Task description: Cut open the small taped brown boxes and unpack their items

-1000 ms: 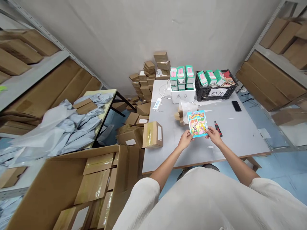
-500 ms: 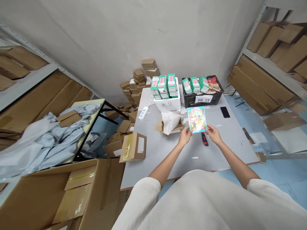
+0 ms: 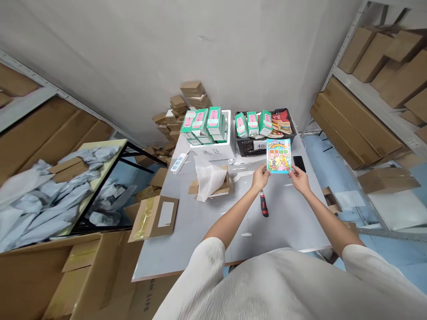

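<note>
Head view — left hand (image 3: pixel 260 178) and right hand (image 3: pixel 300 179) pinch the booklet (image 3: pixel 279 155) by lower corners — slackening grip could drop it.

Grey worktop (image 3: pixel 187 240), plain surface. Back: white bin (image 3: pixel 213 153), black crate (image 3: pixel 246 147) just right of it. Left side: white power strip (image 3: pixel 179 163); taped carton (image 3: pixel 153 218) at left edge. Middle: open carton (image 3: pixel 225 188). Right of that, red-black cutter (image 3: pixel 263 205), lying flat; black phone (image 3: pixel 299 164) near right edge. White scrap (image 3: pixel 246 234) toward front.
</note>
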The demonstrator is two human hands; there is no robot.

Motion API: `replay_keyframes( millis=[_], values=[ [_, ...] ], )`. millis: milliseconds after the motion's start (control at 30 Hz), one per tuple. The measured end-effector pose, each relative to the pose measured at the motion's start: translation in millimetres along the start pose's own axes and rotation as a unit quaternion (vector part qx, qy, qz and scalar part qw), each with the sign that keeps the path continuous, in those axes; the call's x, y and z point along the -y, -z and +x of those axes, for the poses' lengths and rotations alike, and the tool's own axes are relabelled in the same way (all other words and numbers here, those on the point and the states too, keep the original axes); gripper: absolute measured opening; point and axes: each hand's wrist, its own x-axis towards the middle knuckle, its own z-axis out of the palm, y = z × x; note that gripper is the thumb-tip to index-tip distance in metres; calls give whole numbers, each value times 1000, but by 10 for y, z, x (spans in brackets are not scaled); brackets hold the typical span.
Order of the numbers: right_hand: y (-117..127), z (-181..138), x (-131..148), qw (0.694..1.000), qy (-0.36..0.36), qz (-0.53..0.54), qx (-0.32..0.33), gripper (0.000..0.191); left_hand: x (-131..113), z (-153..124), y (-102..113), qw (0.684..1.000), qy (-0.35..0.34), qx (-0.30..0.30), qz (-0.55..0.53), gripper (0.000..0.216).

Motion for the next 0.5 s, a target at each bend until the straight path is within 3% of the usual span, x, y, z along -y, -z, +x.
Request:
replay_keyframes(
  millis=[233, 500],
  values=[
    [106, 735, -184, 999, 13, 32, -31, 73, -126, 715, -381, 1000, 1, -4, -22, 30],
    [87, 1724, -272, 999, 4, 8, -44, 73, -333, 1622, -605, 1000, 26, 7, -9, 27]
  ],
)
